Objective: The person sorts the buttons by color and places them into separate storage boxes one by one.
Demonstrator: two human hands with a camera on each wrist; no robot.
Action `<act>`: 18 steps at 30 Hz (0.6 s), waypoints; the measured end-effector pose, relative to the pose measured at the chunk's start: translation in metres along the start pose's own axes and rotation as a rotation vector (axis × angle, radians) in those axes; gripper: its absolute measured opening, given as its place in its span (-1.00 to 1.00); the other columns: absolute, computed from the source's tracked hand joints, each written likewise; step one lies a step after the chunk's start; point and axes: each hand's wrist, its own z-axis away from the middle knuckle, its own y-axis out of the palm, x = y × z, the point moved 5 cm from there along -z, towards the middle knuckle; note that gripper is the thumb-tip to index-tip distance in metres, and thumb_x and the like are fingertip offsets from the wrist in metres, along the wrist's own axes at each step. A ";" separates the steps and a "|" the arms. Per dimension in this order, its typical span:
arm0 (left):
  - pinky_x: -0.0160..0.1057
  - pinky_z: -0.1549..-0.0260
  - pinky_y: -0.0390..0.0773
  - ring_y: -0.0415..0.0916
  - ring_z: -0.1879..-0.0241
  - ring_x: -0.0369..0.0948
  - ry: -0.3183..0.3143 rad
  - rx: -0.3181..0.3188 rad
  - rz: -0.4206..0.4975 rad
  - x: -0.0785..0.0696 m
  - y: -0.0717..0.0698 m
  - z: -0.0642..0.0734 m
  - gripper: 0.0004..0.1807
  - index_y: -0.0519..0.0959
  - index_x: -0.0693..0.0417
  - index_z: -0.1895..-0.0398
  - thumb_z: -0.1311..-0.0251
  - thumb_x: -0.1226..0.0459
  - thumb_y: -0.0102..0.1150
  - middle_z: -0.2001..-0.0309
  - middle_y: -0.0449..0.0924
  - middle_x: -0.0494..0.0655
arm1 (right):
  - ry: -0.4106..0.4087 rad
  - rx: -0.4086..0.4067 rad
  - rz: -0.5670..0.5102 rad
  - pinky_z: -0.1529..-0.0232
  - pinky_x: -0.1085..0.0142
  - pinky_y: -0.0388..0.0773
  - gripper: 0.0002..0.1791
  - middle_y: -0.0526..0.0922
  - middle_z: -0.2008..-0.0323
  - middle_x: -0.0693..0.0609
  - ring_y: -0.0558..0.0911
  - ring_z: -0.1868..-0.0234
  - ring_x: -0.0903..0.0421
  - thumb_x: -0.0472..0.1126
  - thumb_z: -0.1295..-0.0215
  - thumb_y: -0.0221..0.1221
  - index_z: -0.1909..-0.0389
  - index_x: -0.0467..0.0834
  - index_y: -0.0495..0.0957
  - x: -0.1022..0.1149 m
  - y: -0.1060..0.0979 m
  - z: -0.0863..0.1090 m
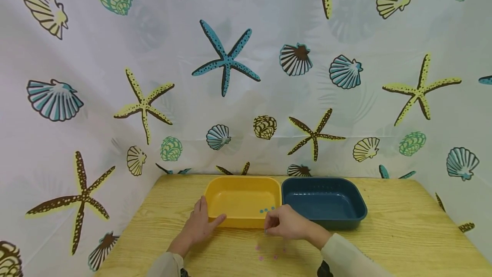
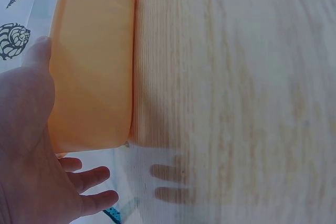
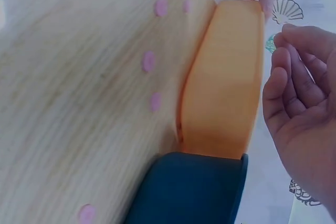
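Observation:
My left hand [image 1: 197,225] rests against the left front corner of a yellow bin [image 1: 242,223], thumb along its front rim and fingers straight. In the left wrist view, the thumb and palm of that hand lie along the bin's wall [image 2: 94,66]. My right hand [image 1: 287,222] is raised just in front of the bin's right front corner. Its thumb and forefinger pinch what looks like a small blue disc [image 1: 265,231], mostly hidden by the fingers. Inside the yellow bin, small blue discs [image 1: 266,210] lie near the front right.
A dark blue bin [image 1: 347,224] stands directly right of the yellow one. Several small pink discs [image 3: 148,62] are scattered on the wooden table [image 1: 399,225] in front of the bins. A curtain [image 1: 261,97] printed with shells and starfish hangs behind and at the sides.

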 end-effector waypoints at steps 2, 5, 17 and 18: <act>0.25 -0.17 0.13 -0.01 -0.29 0.38 0.001 0.000 0.001 0.000 0.000 0.000 0.16 -0.33 0.46 -0.41 -0.23 -0.24 -0.03 -0.39 -0.26 0.48 | 0.024 -0.015 -0.031 0.34 0.39 0.55 -0.95 0.64 0.46 0.16 0.60 0.43 0.29 -0.26 -0.20 0.28 0.40 -0.17 0.63 0.001 -0.002 -0.002; 0.25 -0.17 0.14 -0.01 -0.29 0.38 0.001 -0.001 0.001 0.001 0.000 -0.001 0.15 -0.33 0.46 -0.42 -0.23 -0.24 -0.03 -0.39 -0.26 0.48 | 0.051 -0.038 -0.070 0.31 0.37 0.55 -0.93 0.65 0.44 0.15 0.61 0.40 0.25 -0.24 -0.21 0.27 0.37 -0.17 0.63 0.000 -0.005 -0.006; 0.24 -0.18 0.13 -0.02 -0.29 0.37 -0.002 0.003 0.006 0.001 0.000 0.000 0.15 -0.33 0.46 -0.42 -0.23 -0.24 -0.02 -0.39 -0.26 0.47 | 0.143 -0.138 -0.146 0.34 0.33 0.53 -0.94 0.63 0.40 0.10 0.59 0.36 0.13 -0.24 -0.24 0.24 0.29 -0.13 0.62 -0.006 -0.014 -0.017; 0.24 -0.18 0.13 -0.02 -0.28 0.38 0.000 0.002 0.006 0.001 -0.001 0.001 0.15 -0.33 0.47 -0.41 -0.23 -0.23 -0.02 -0.39 -0.26 0.48 | 0.146 -0.143 -0.139 0.34 0.33 0.52 -0.94 0.62 0.39 0.10 0.59 0.36 0.14 -0.23 -0.25 0.24 0.29 -0.12 0.62 -0.007 -0.015 -0.018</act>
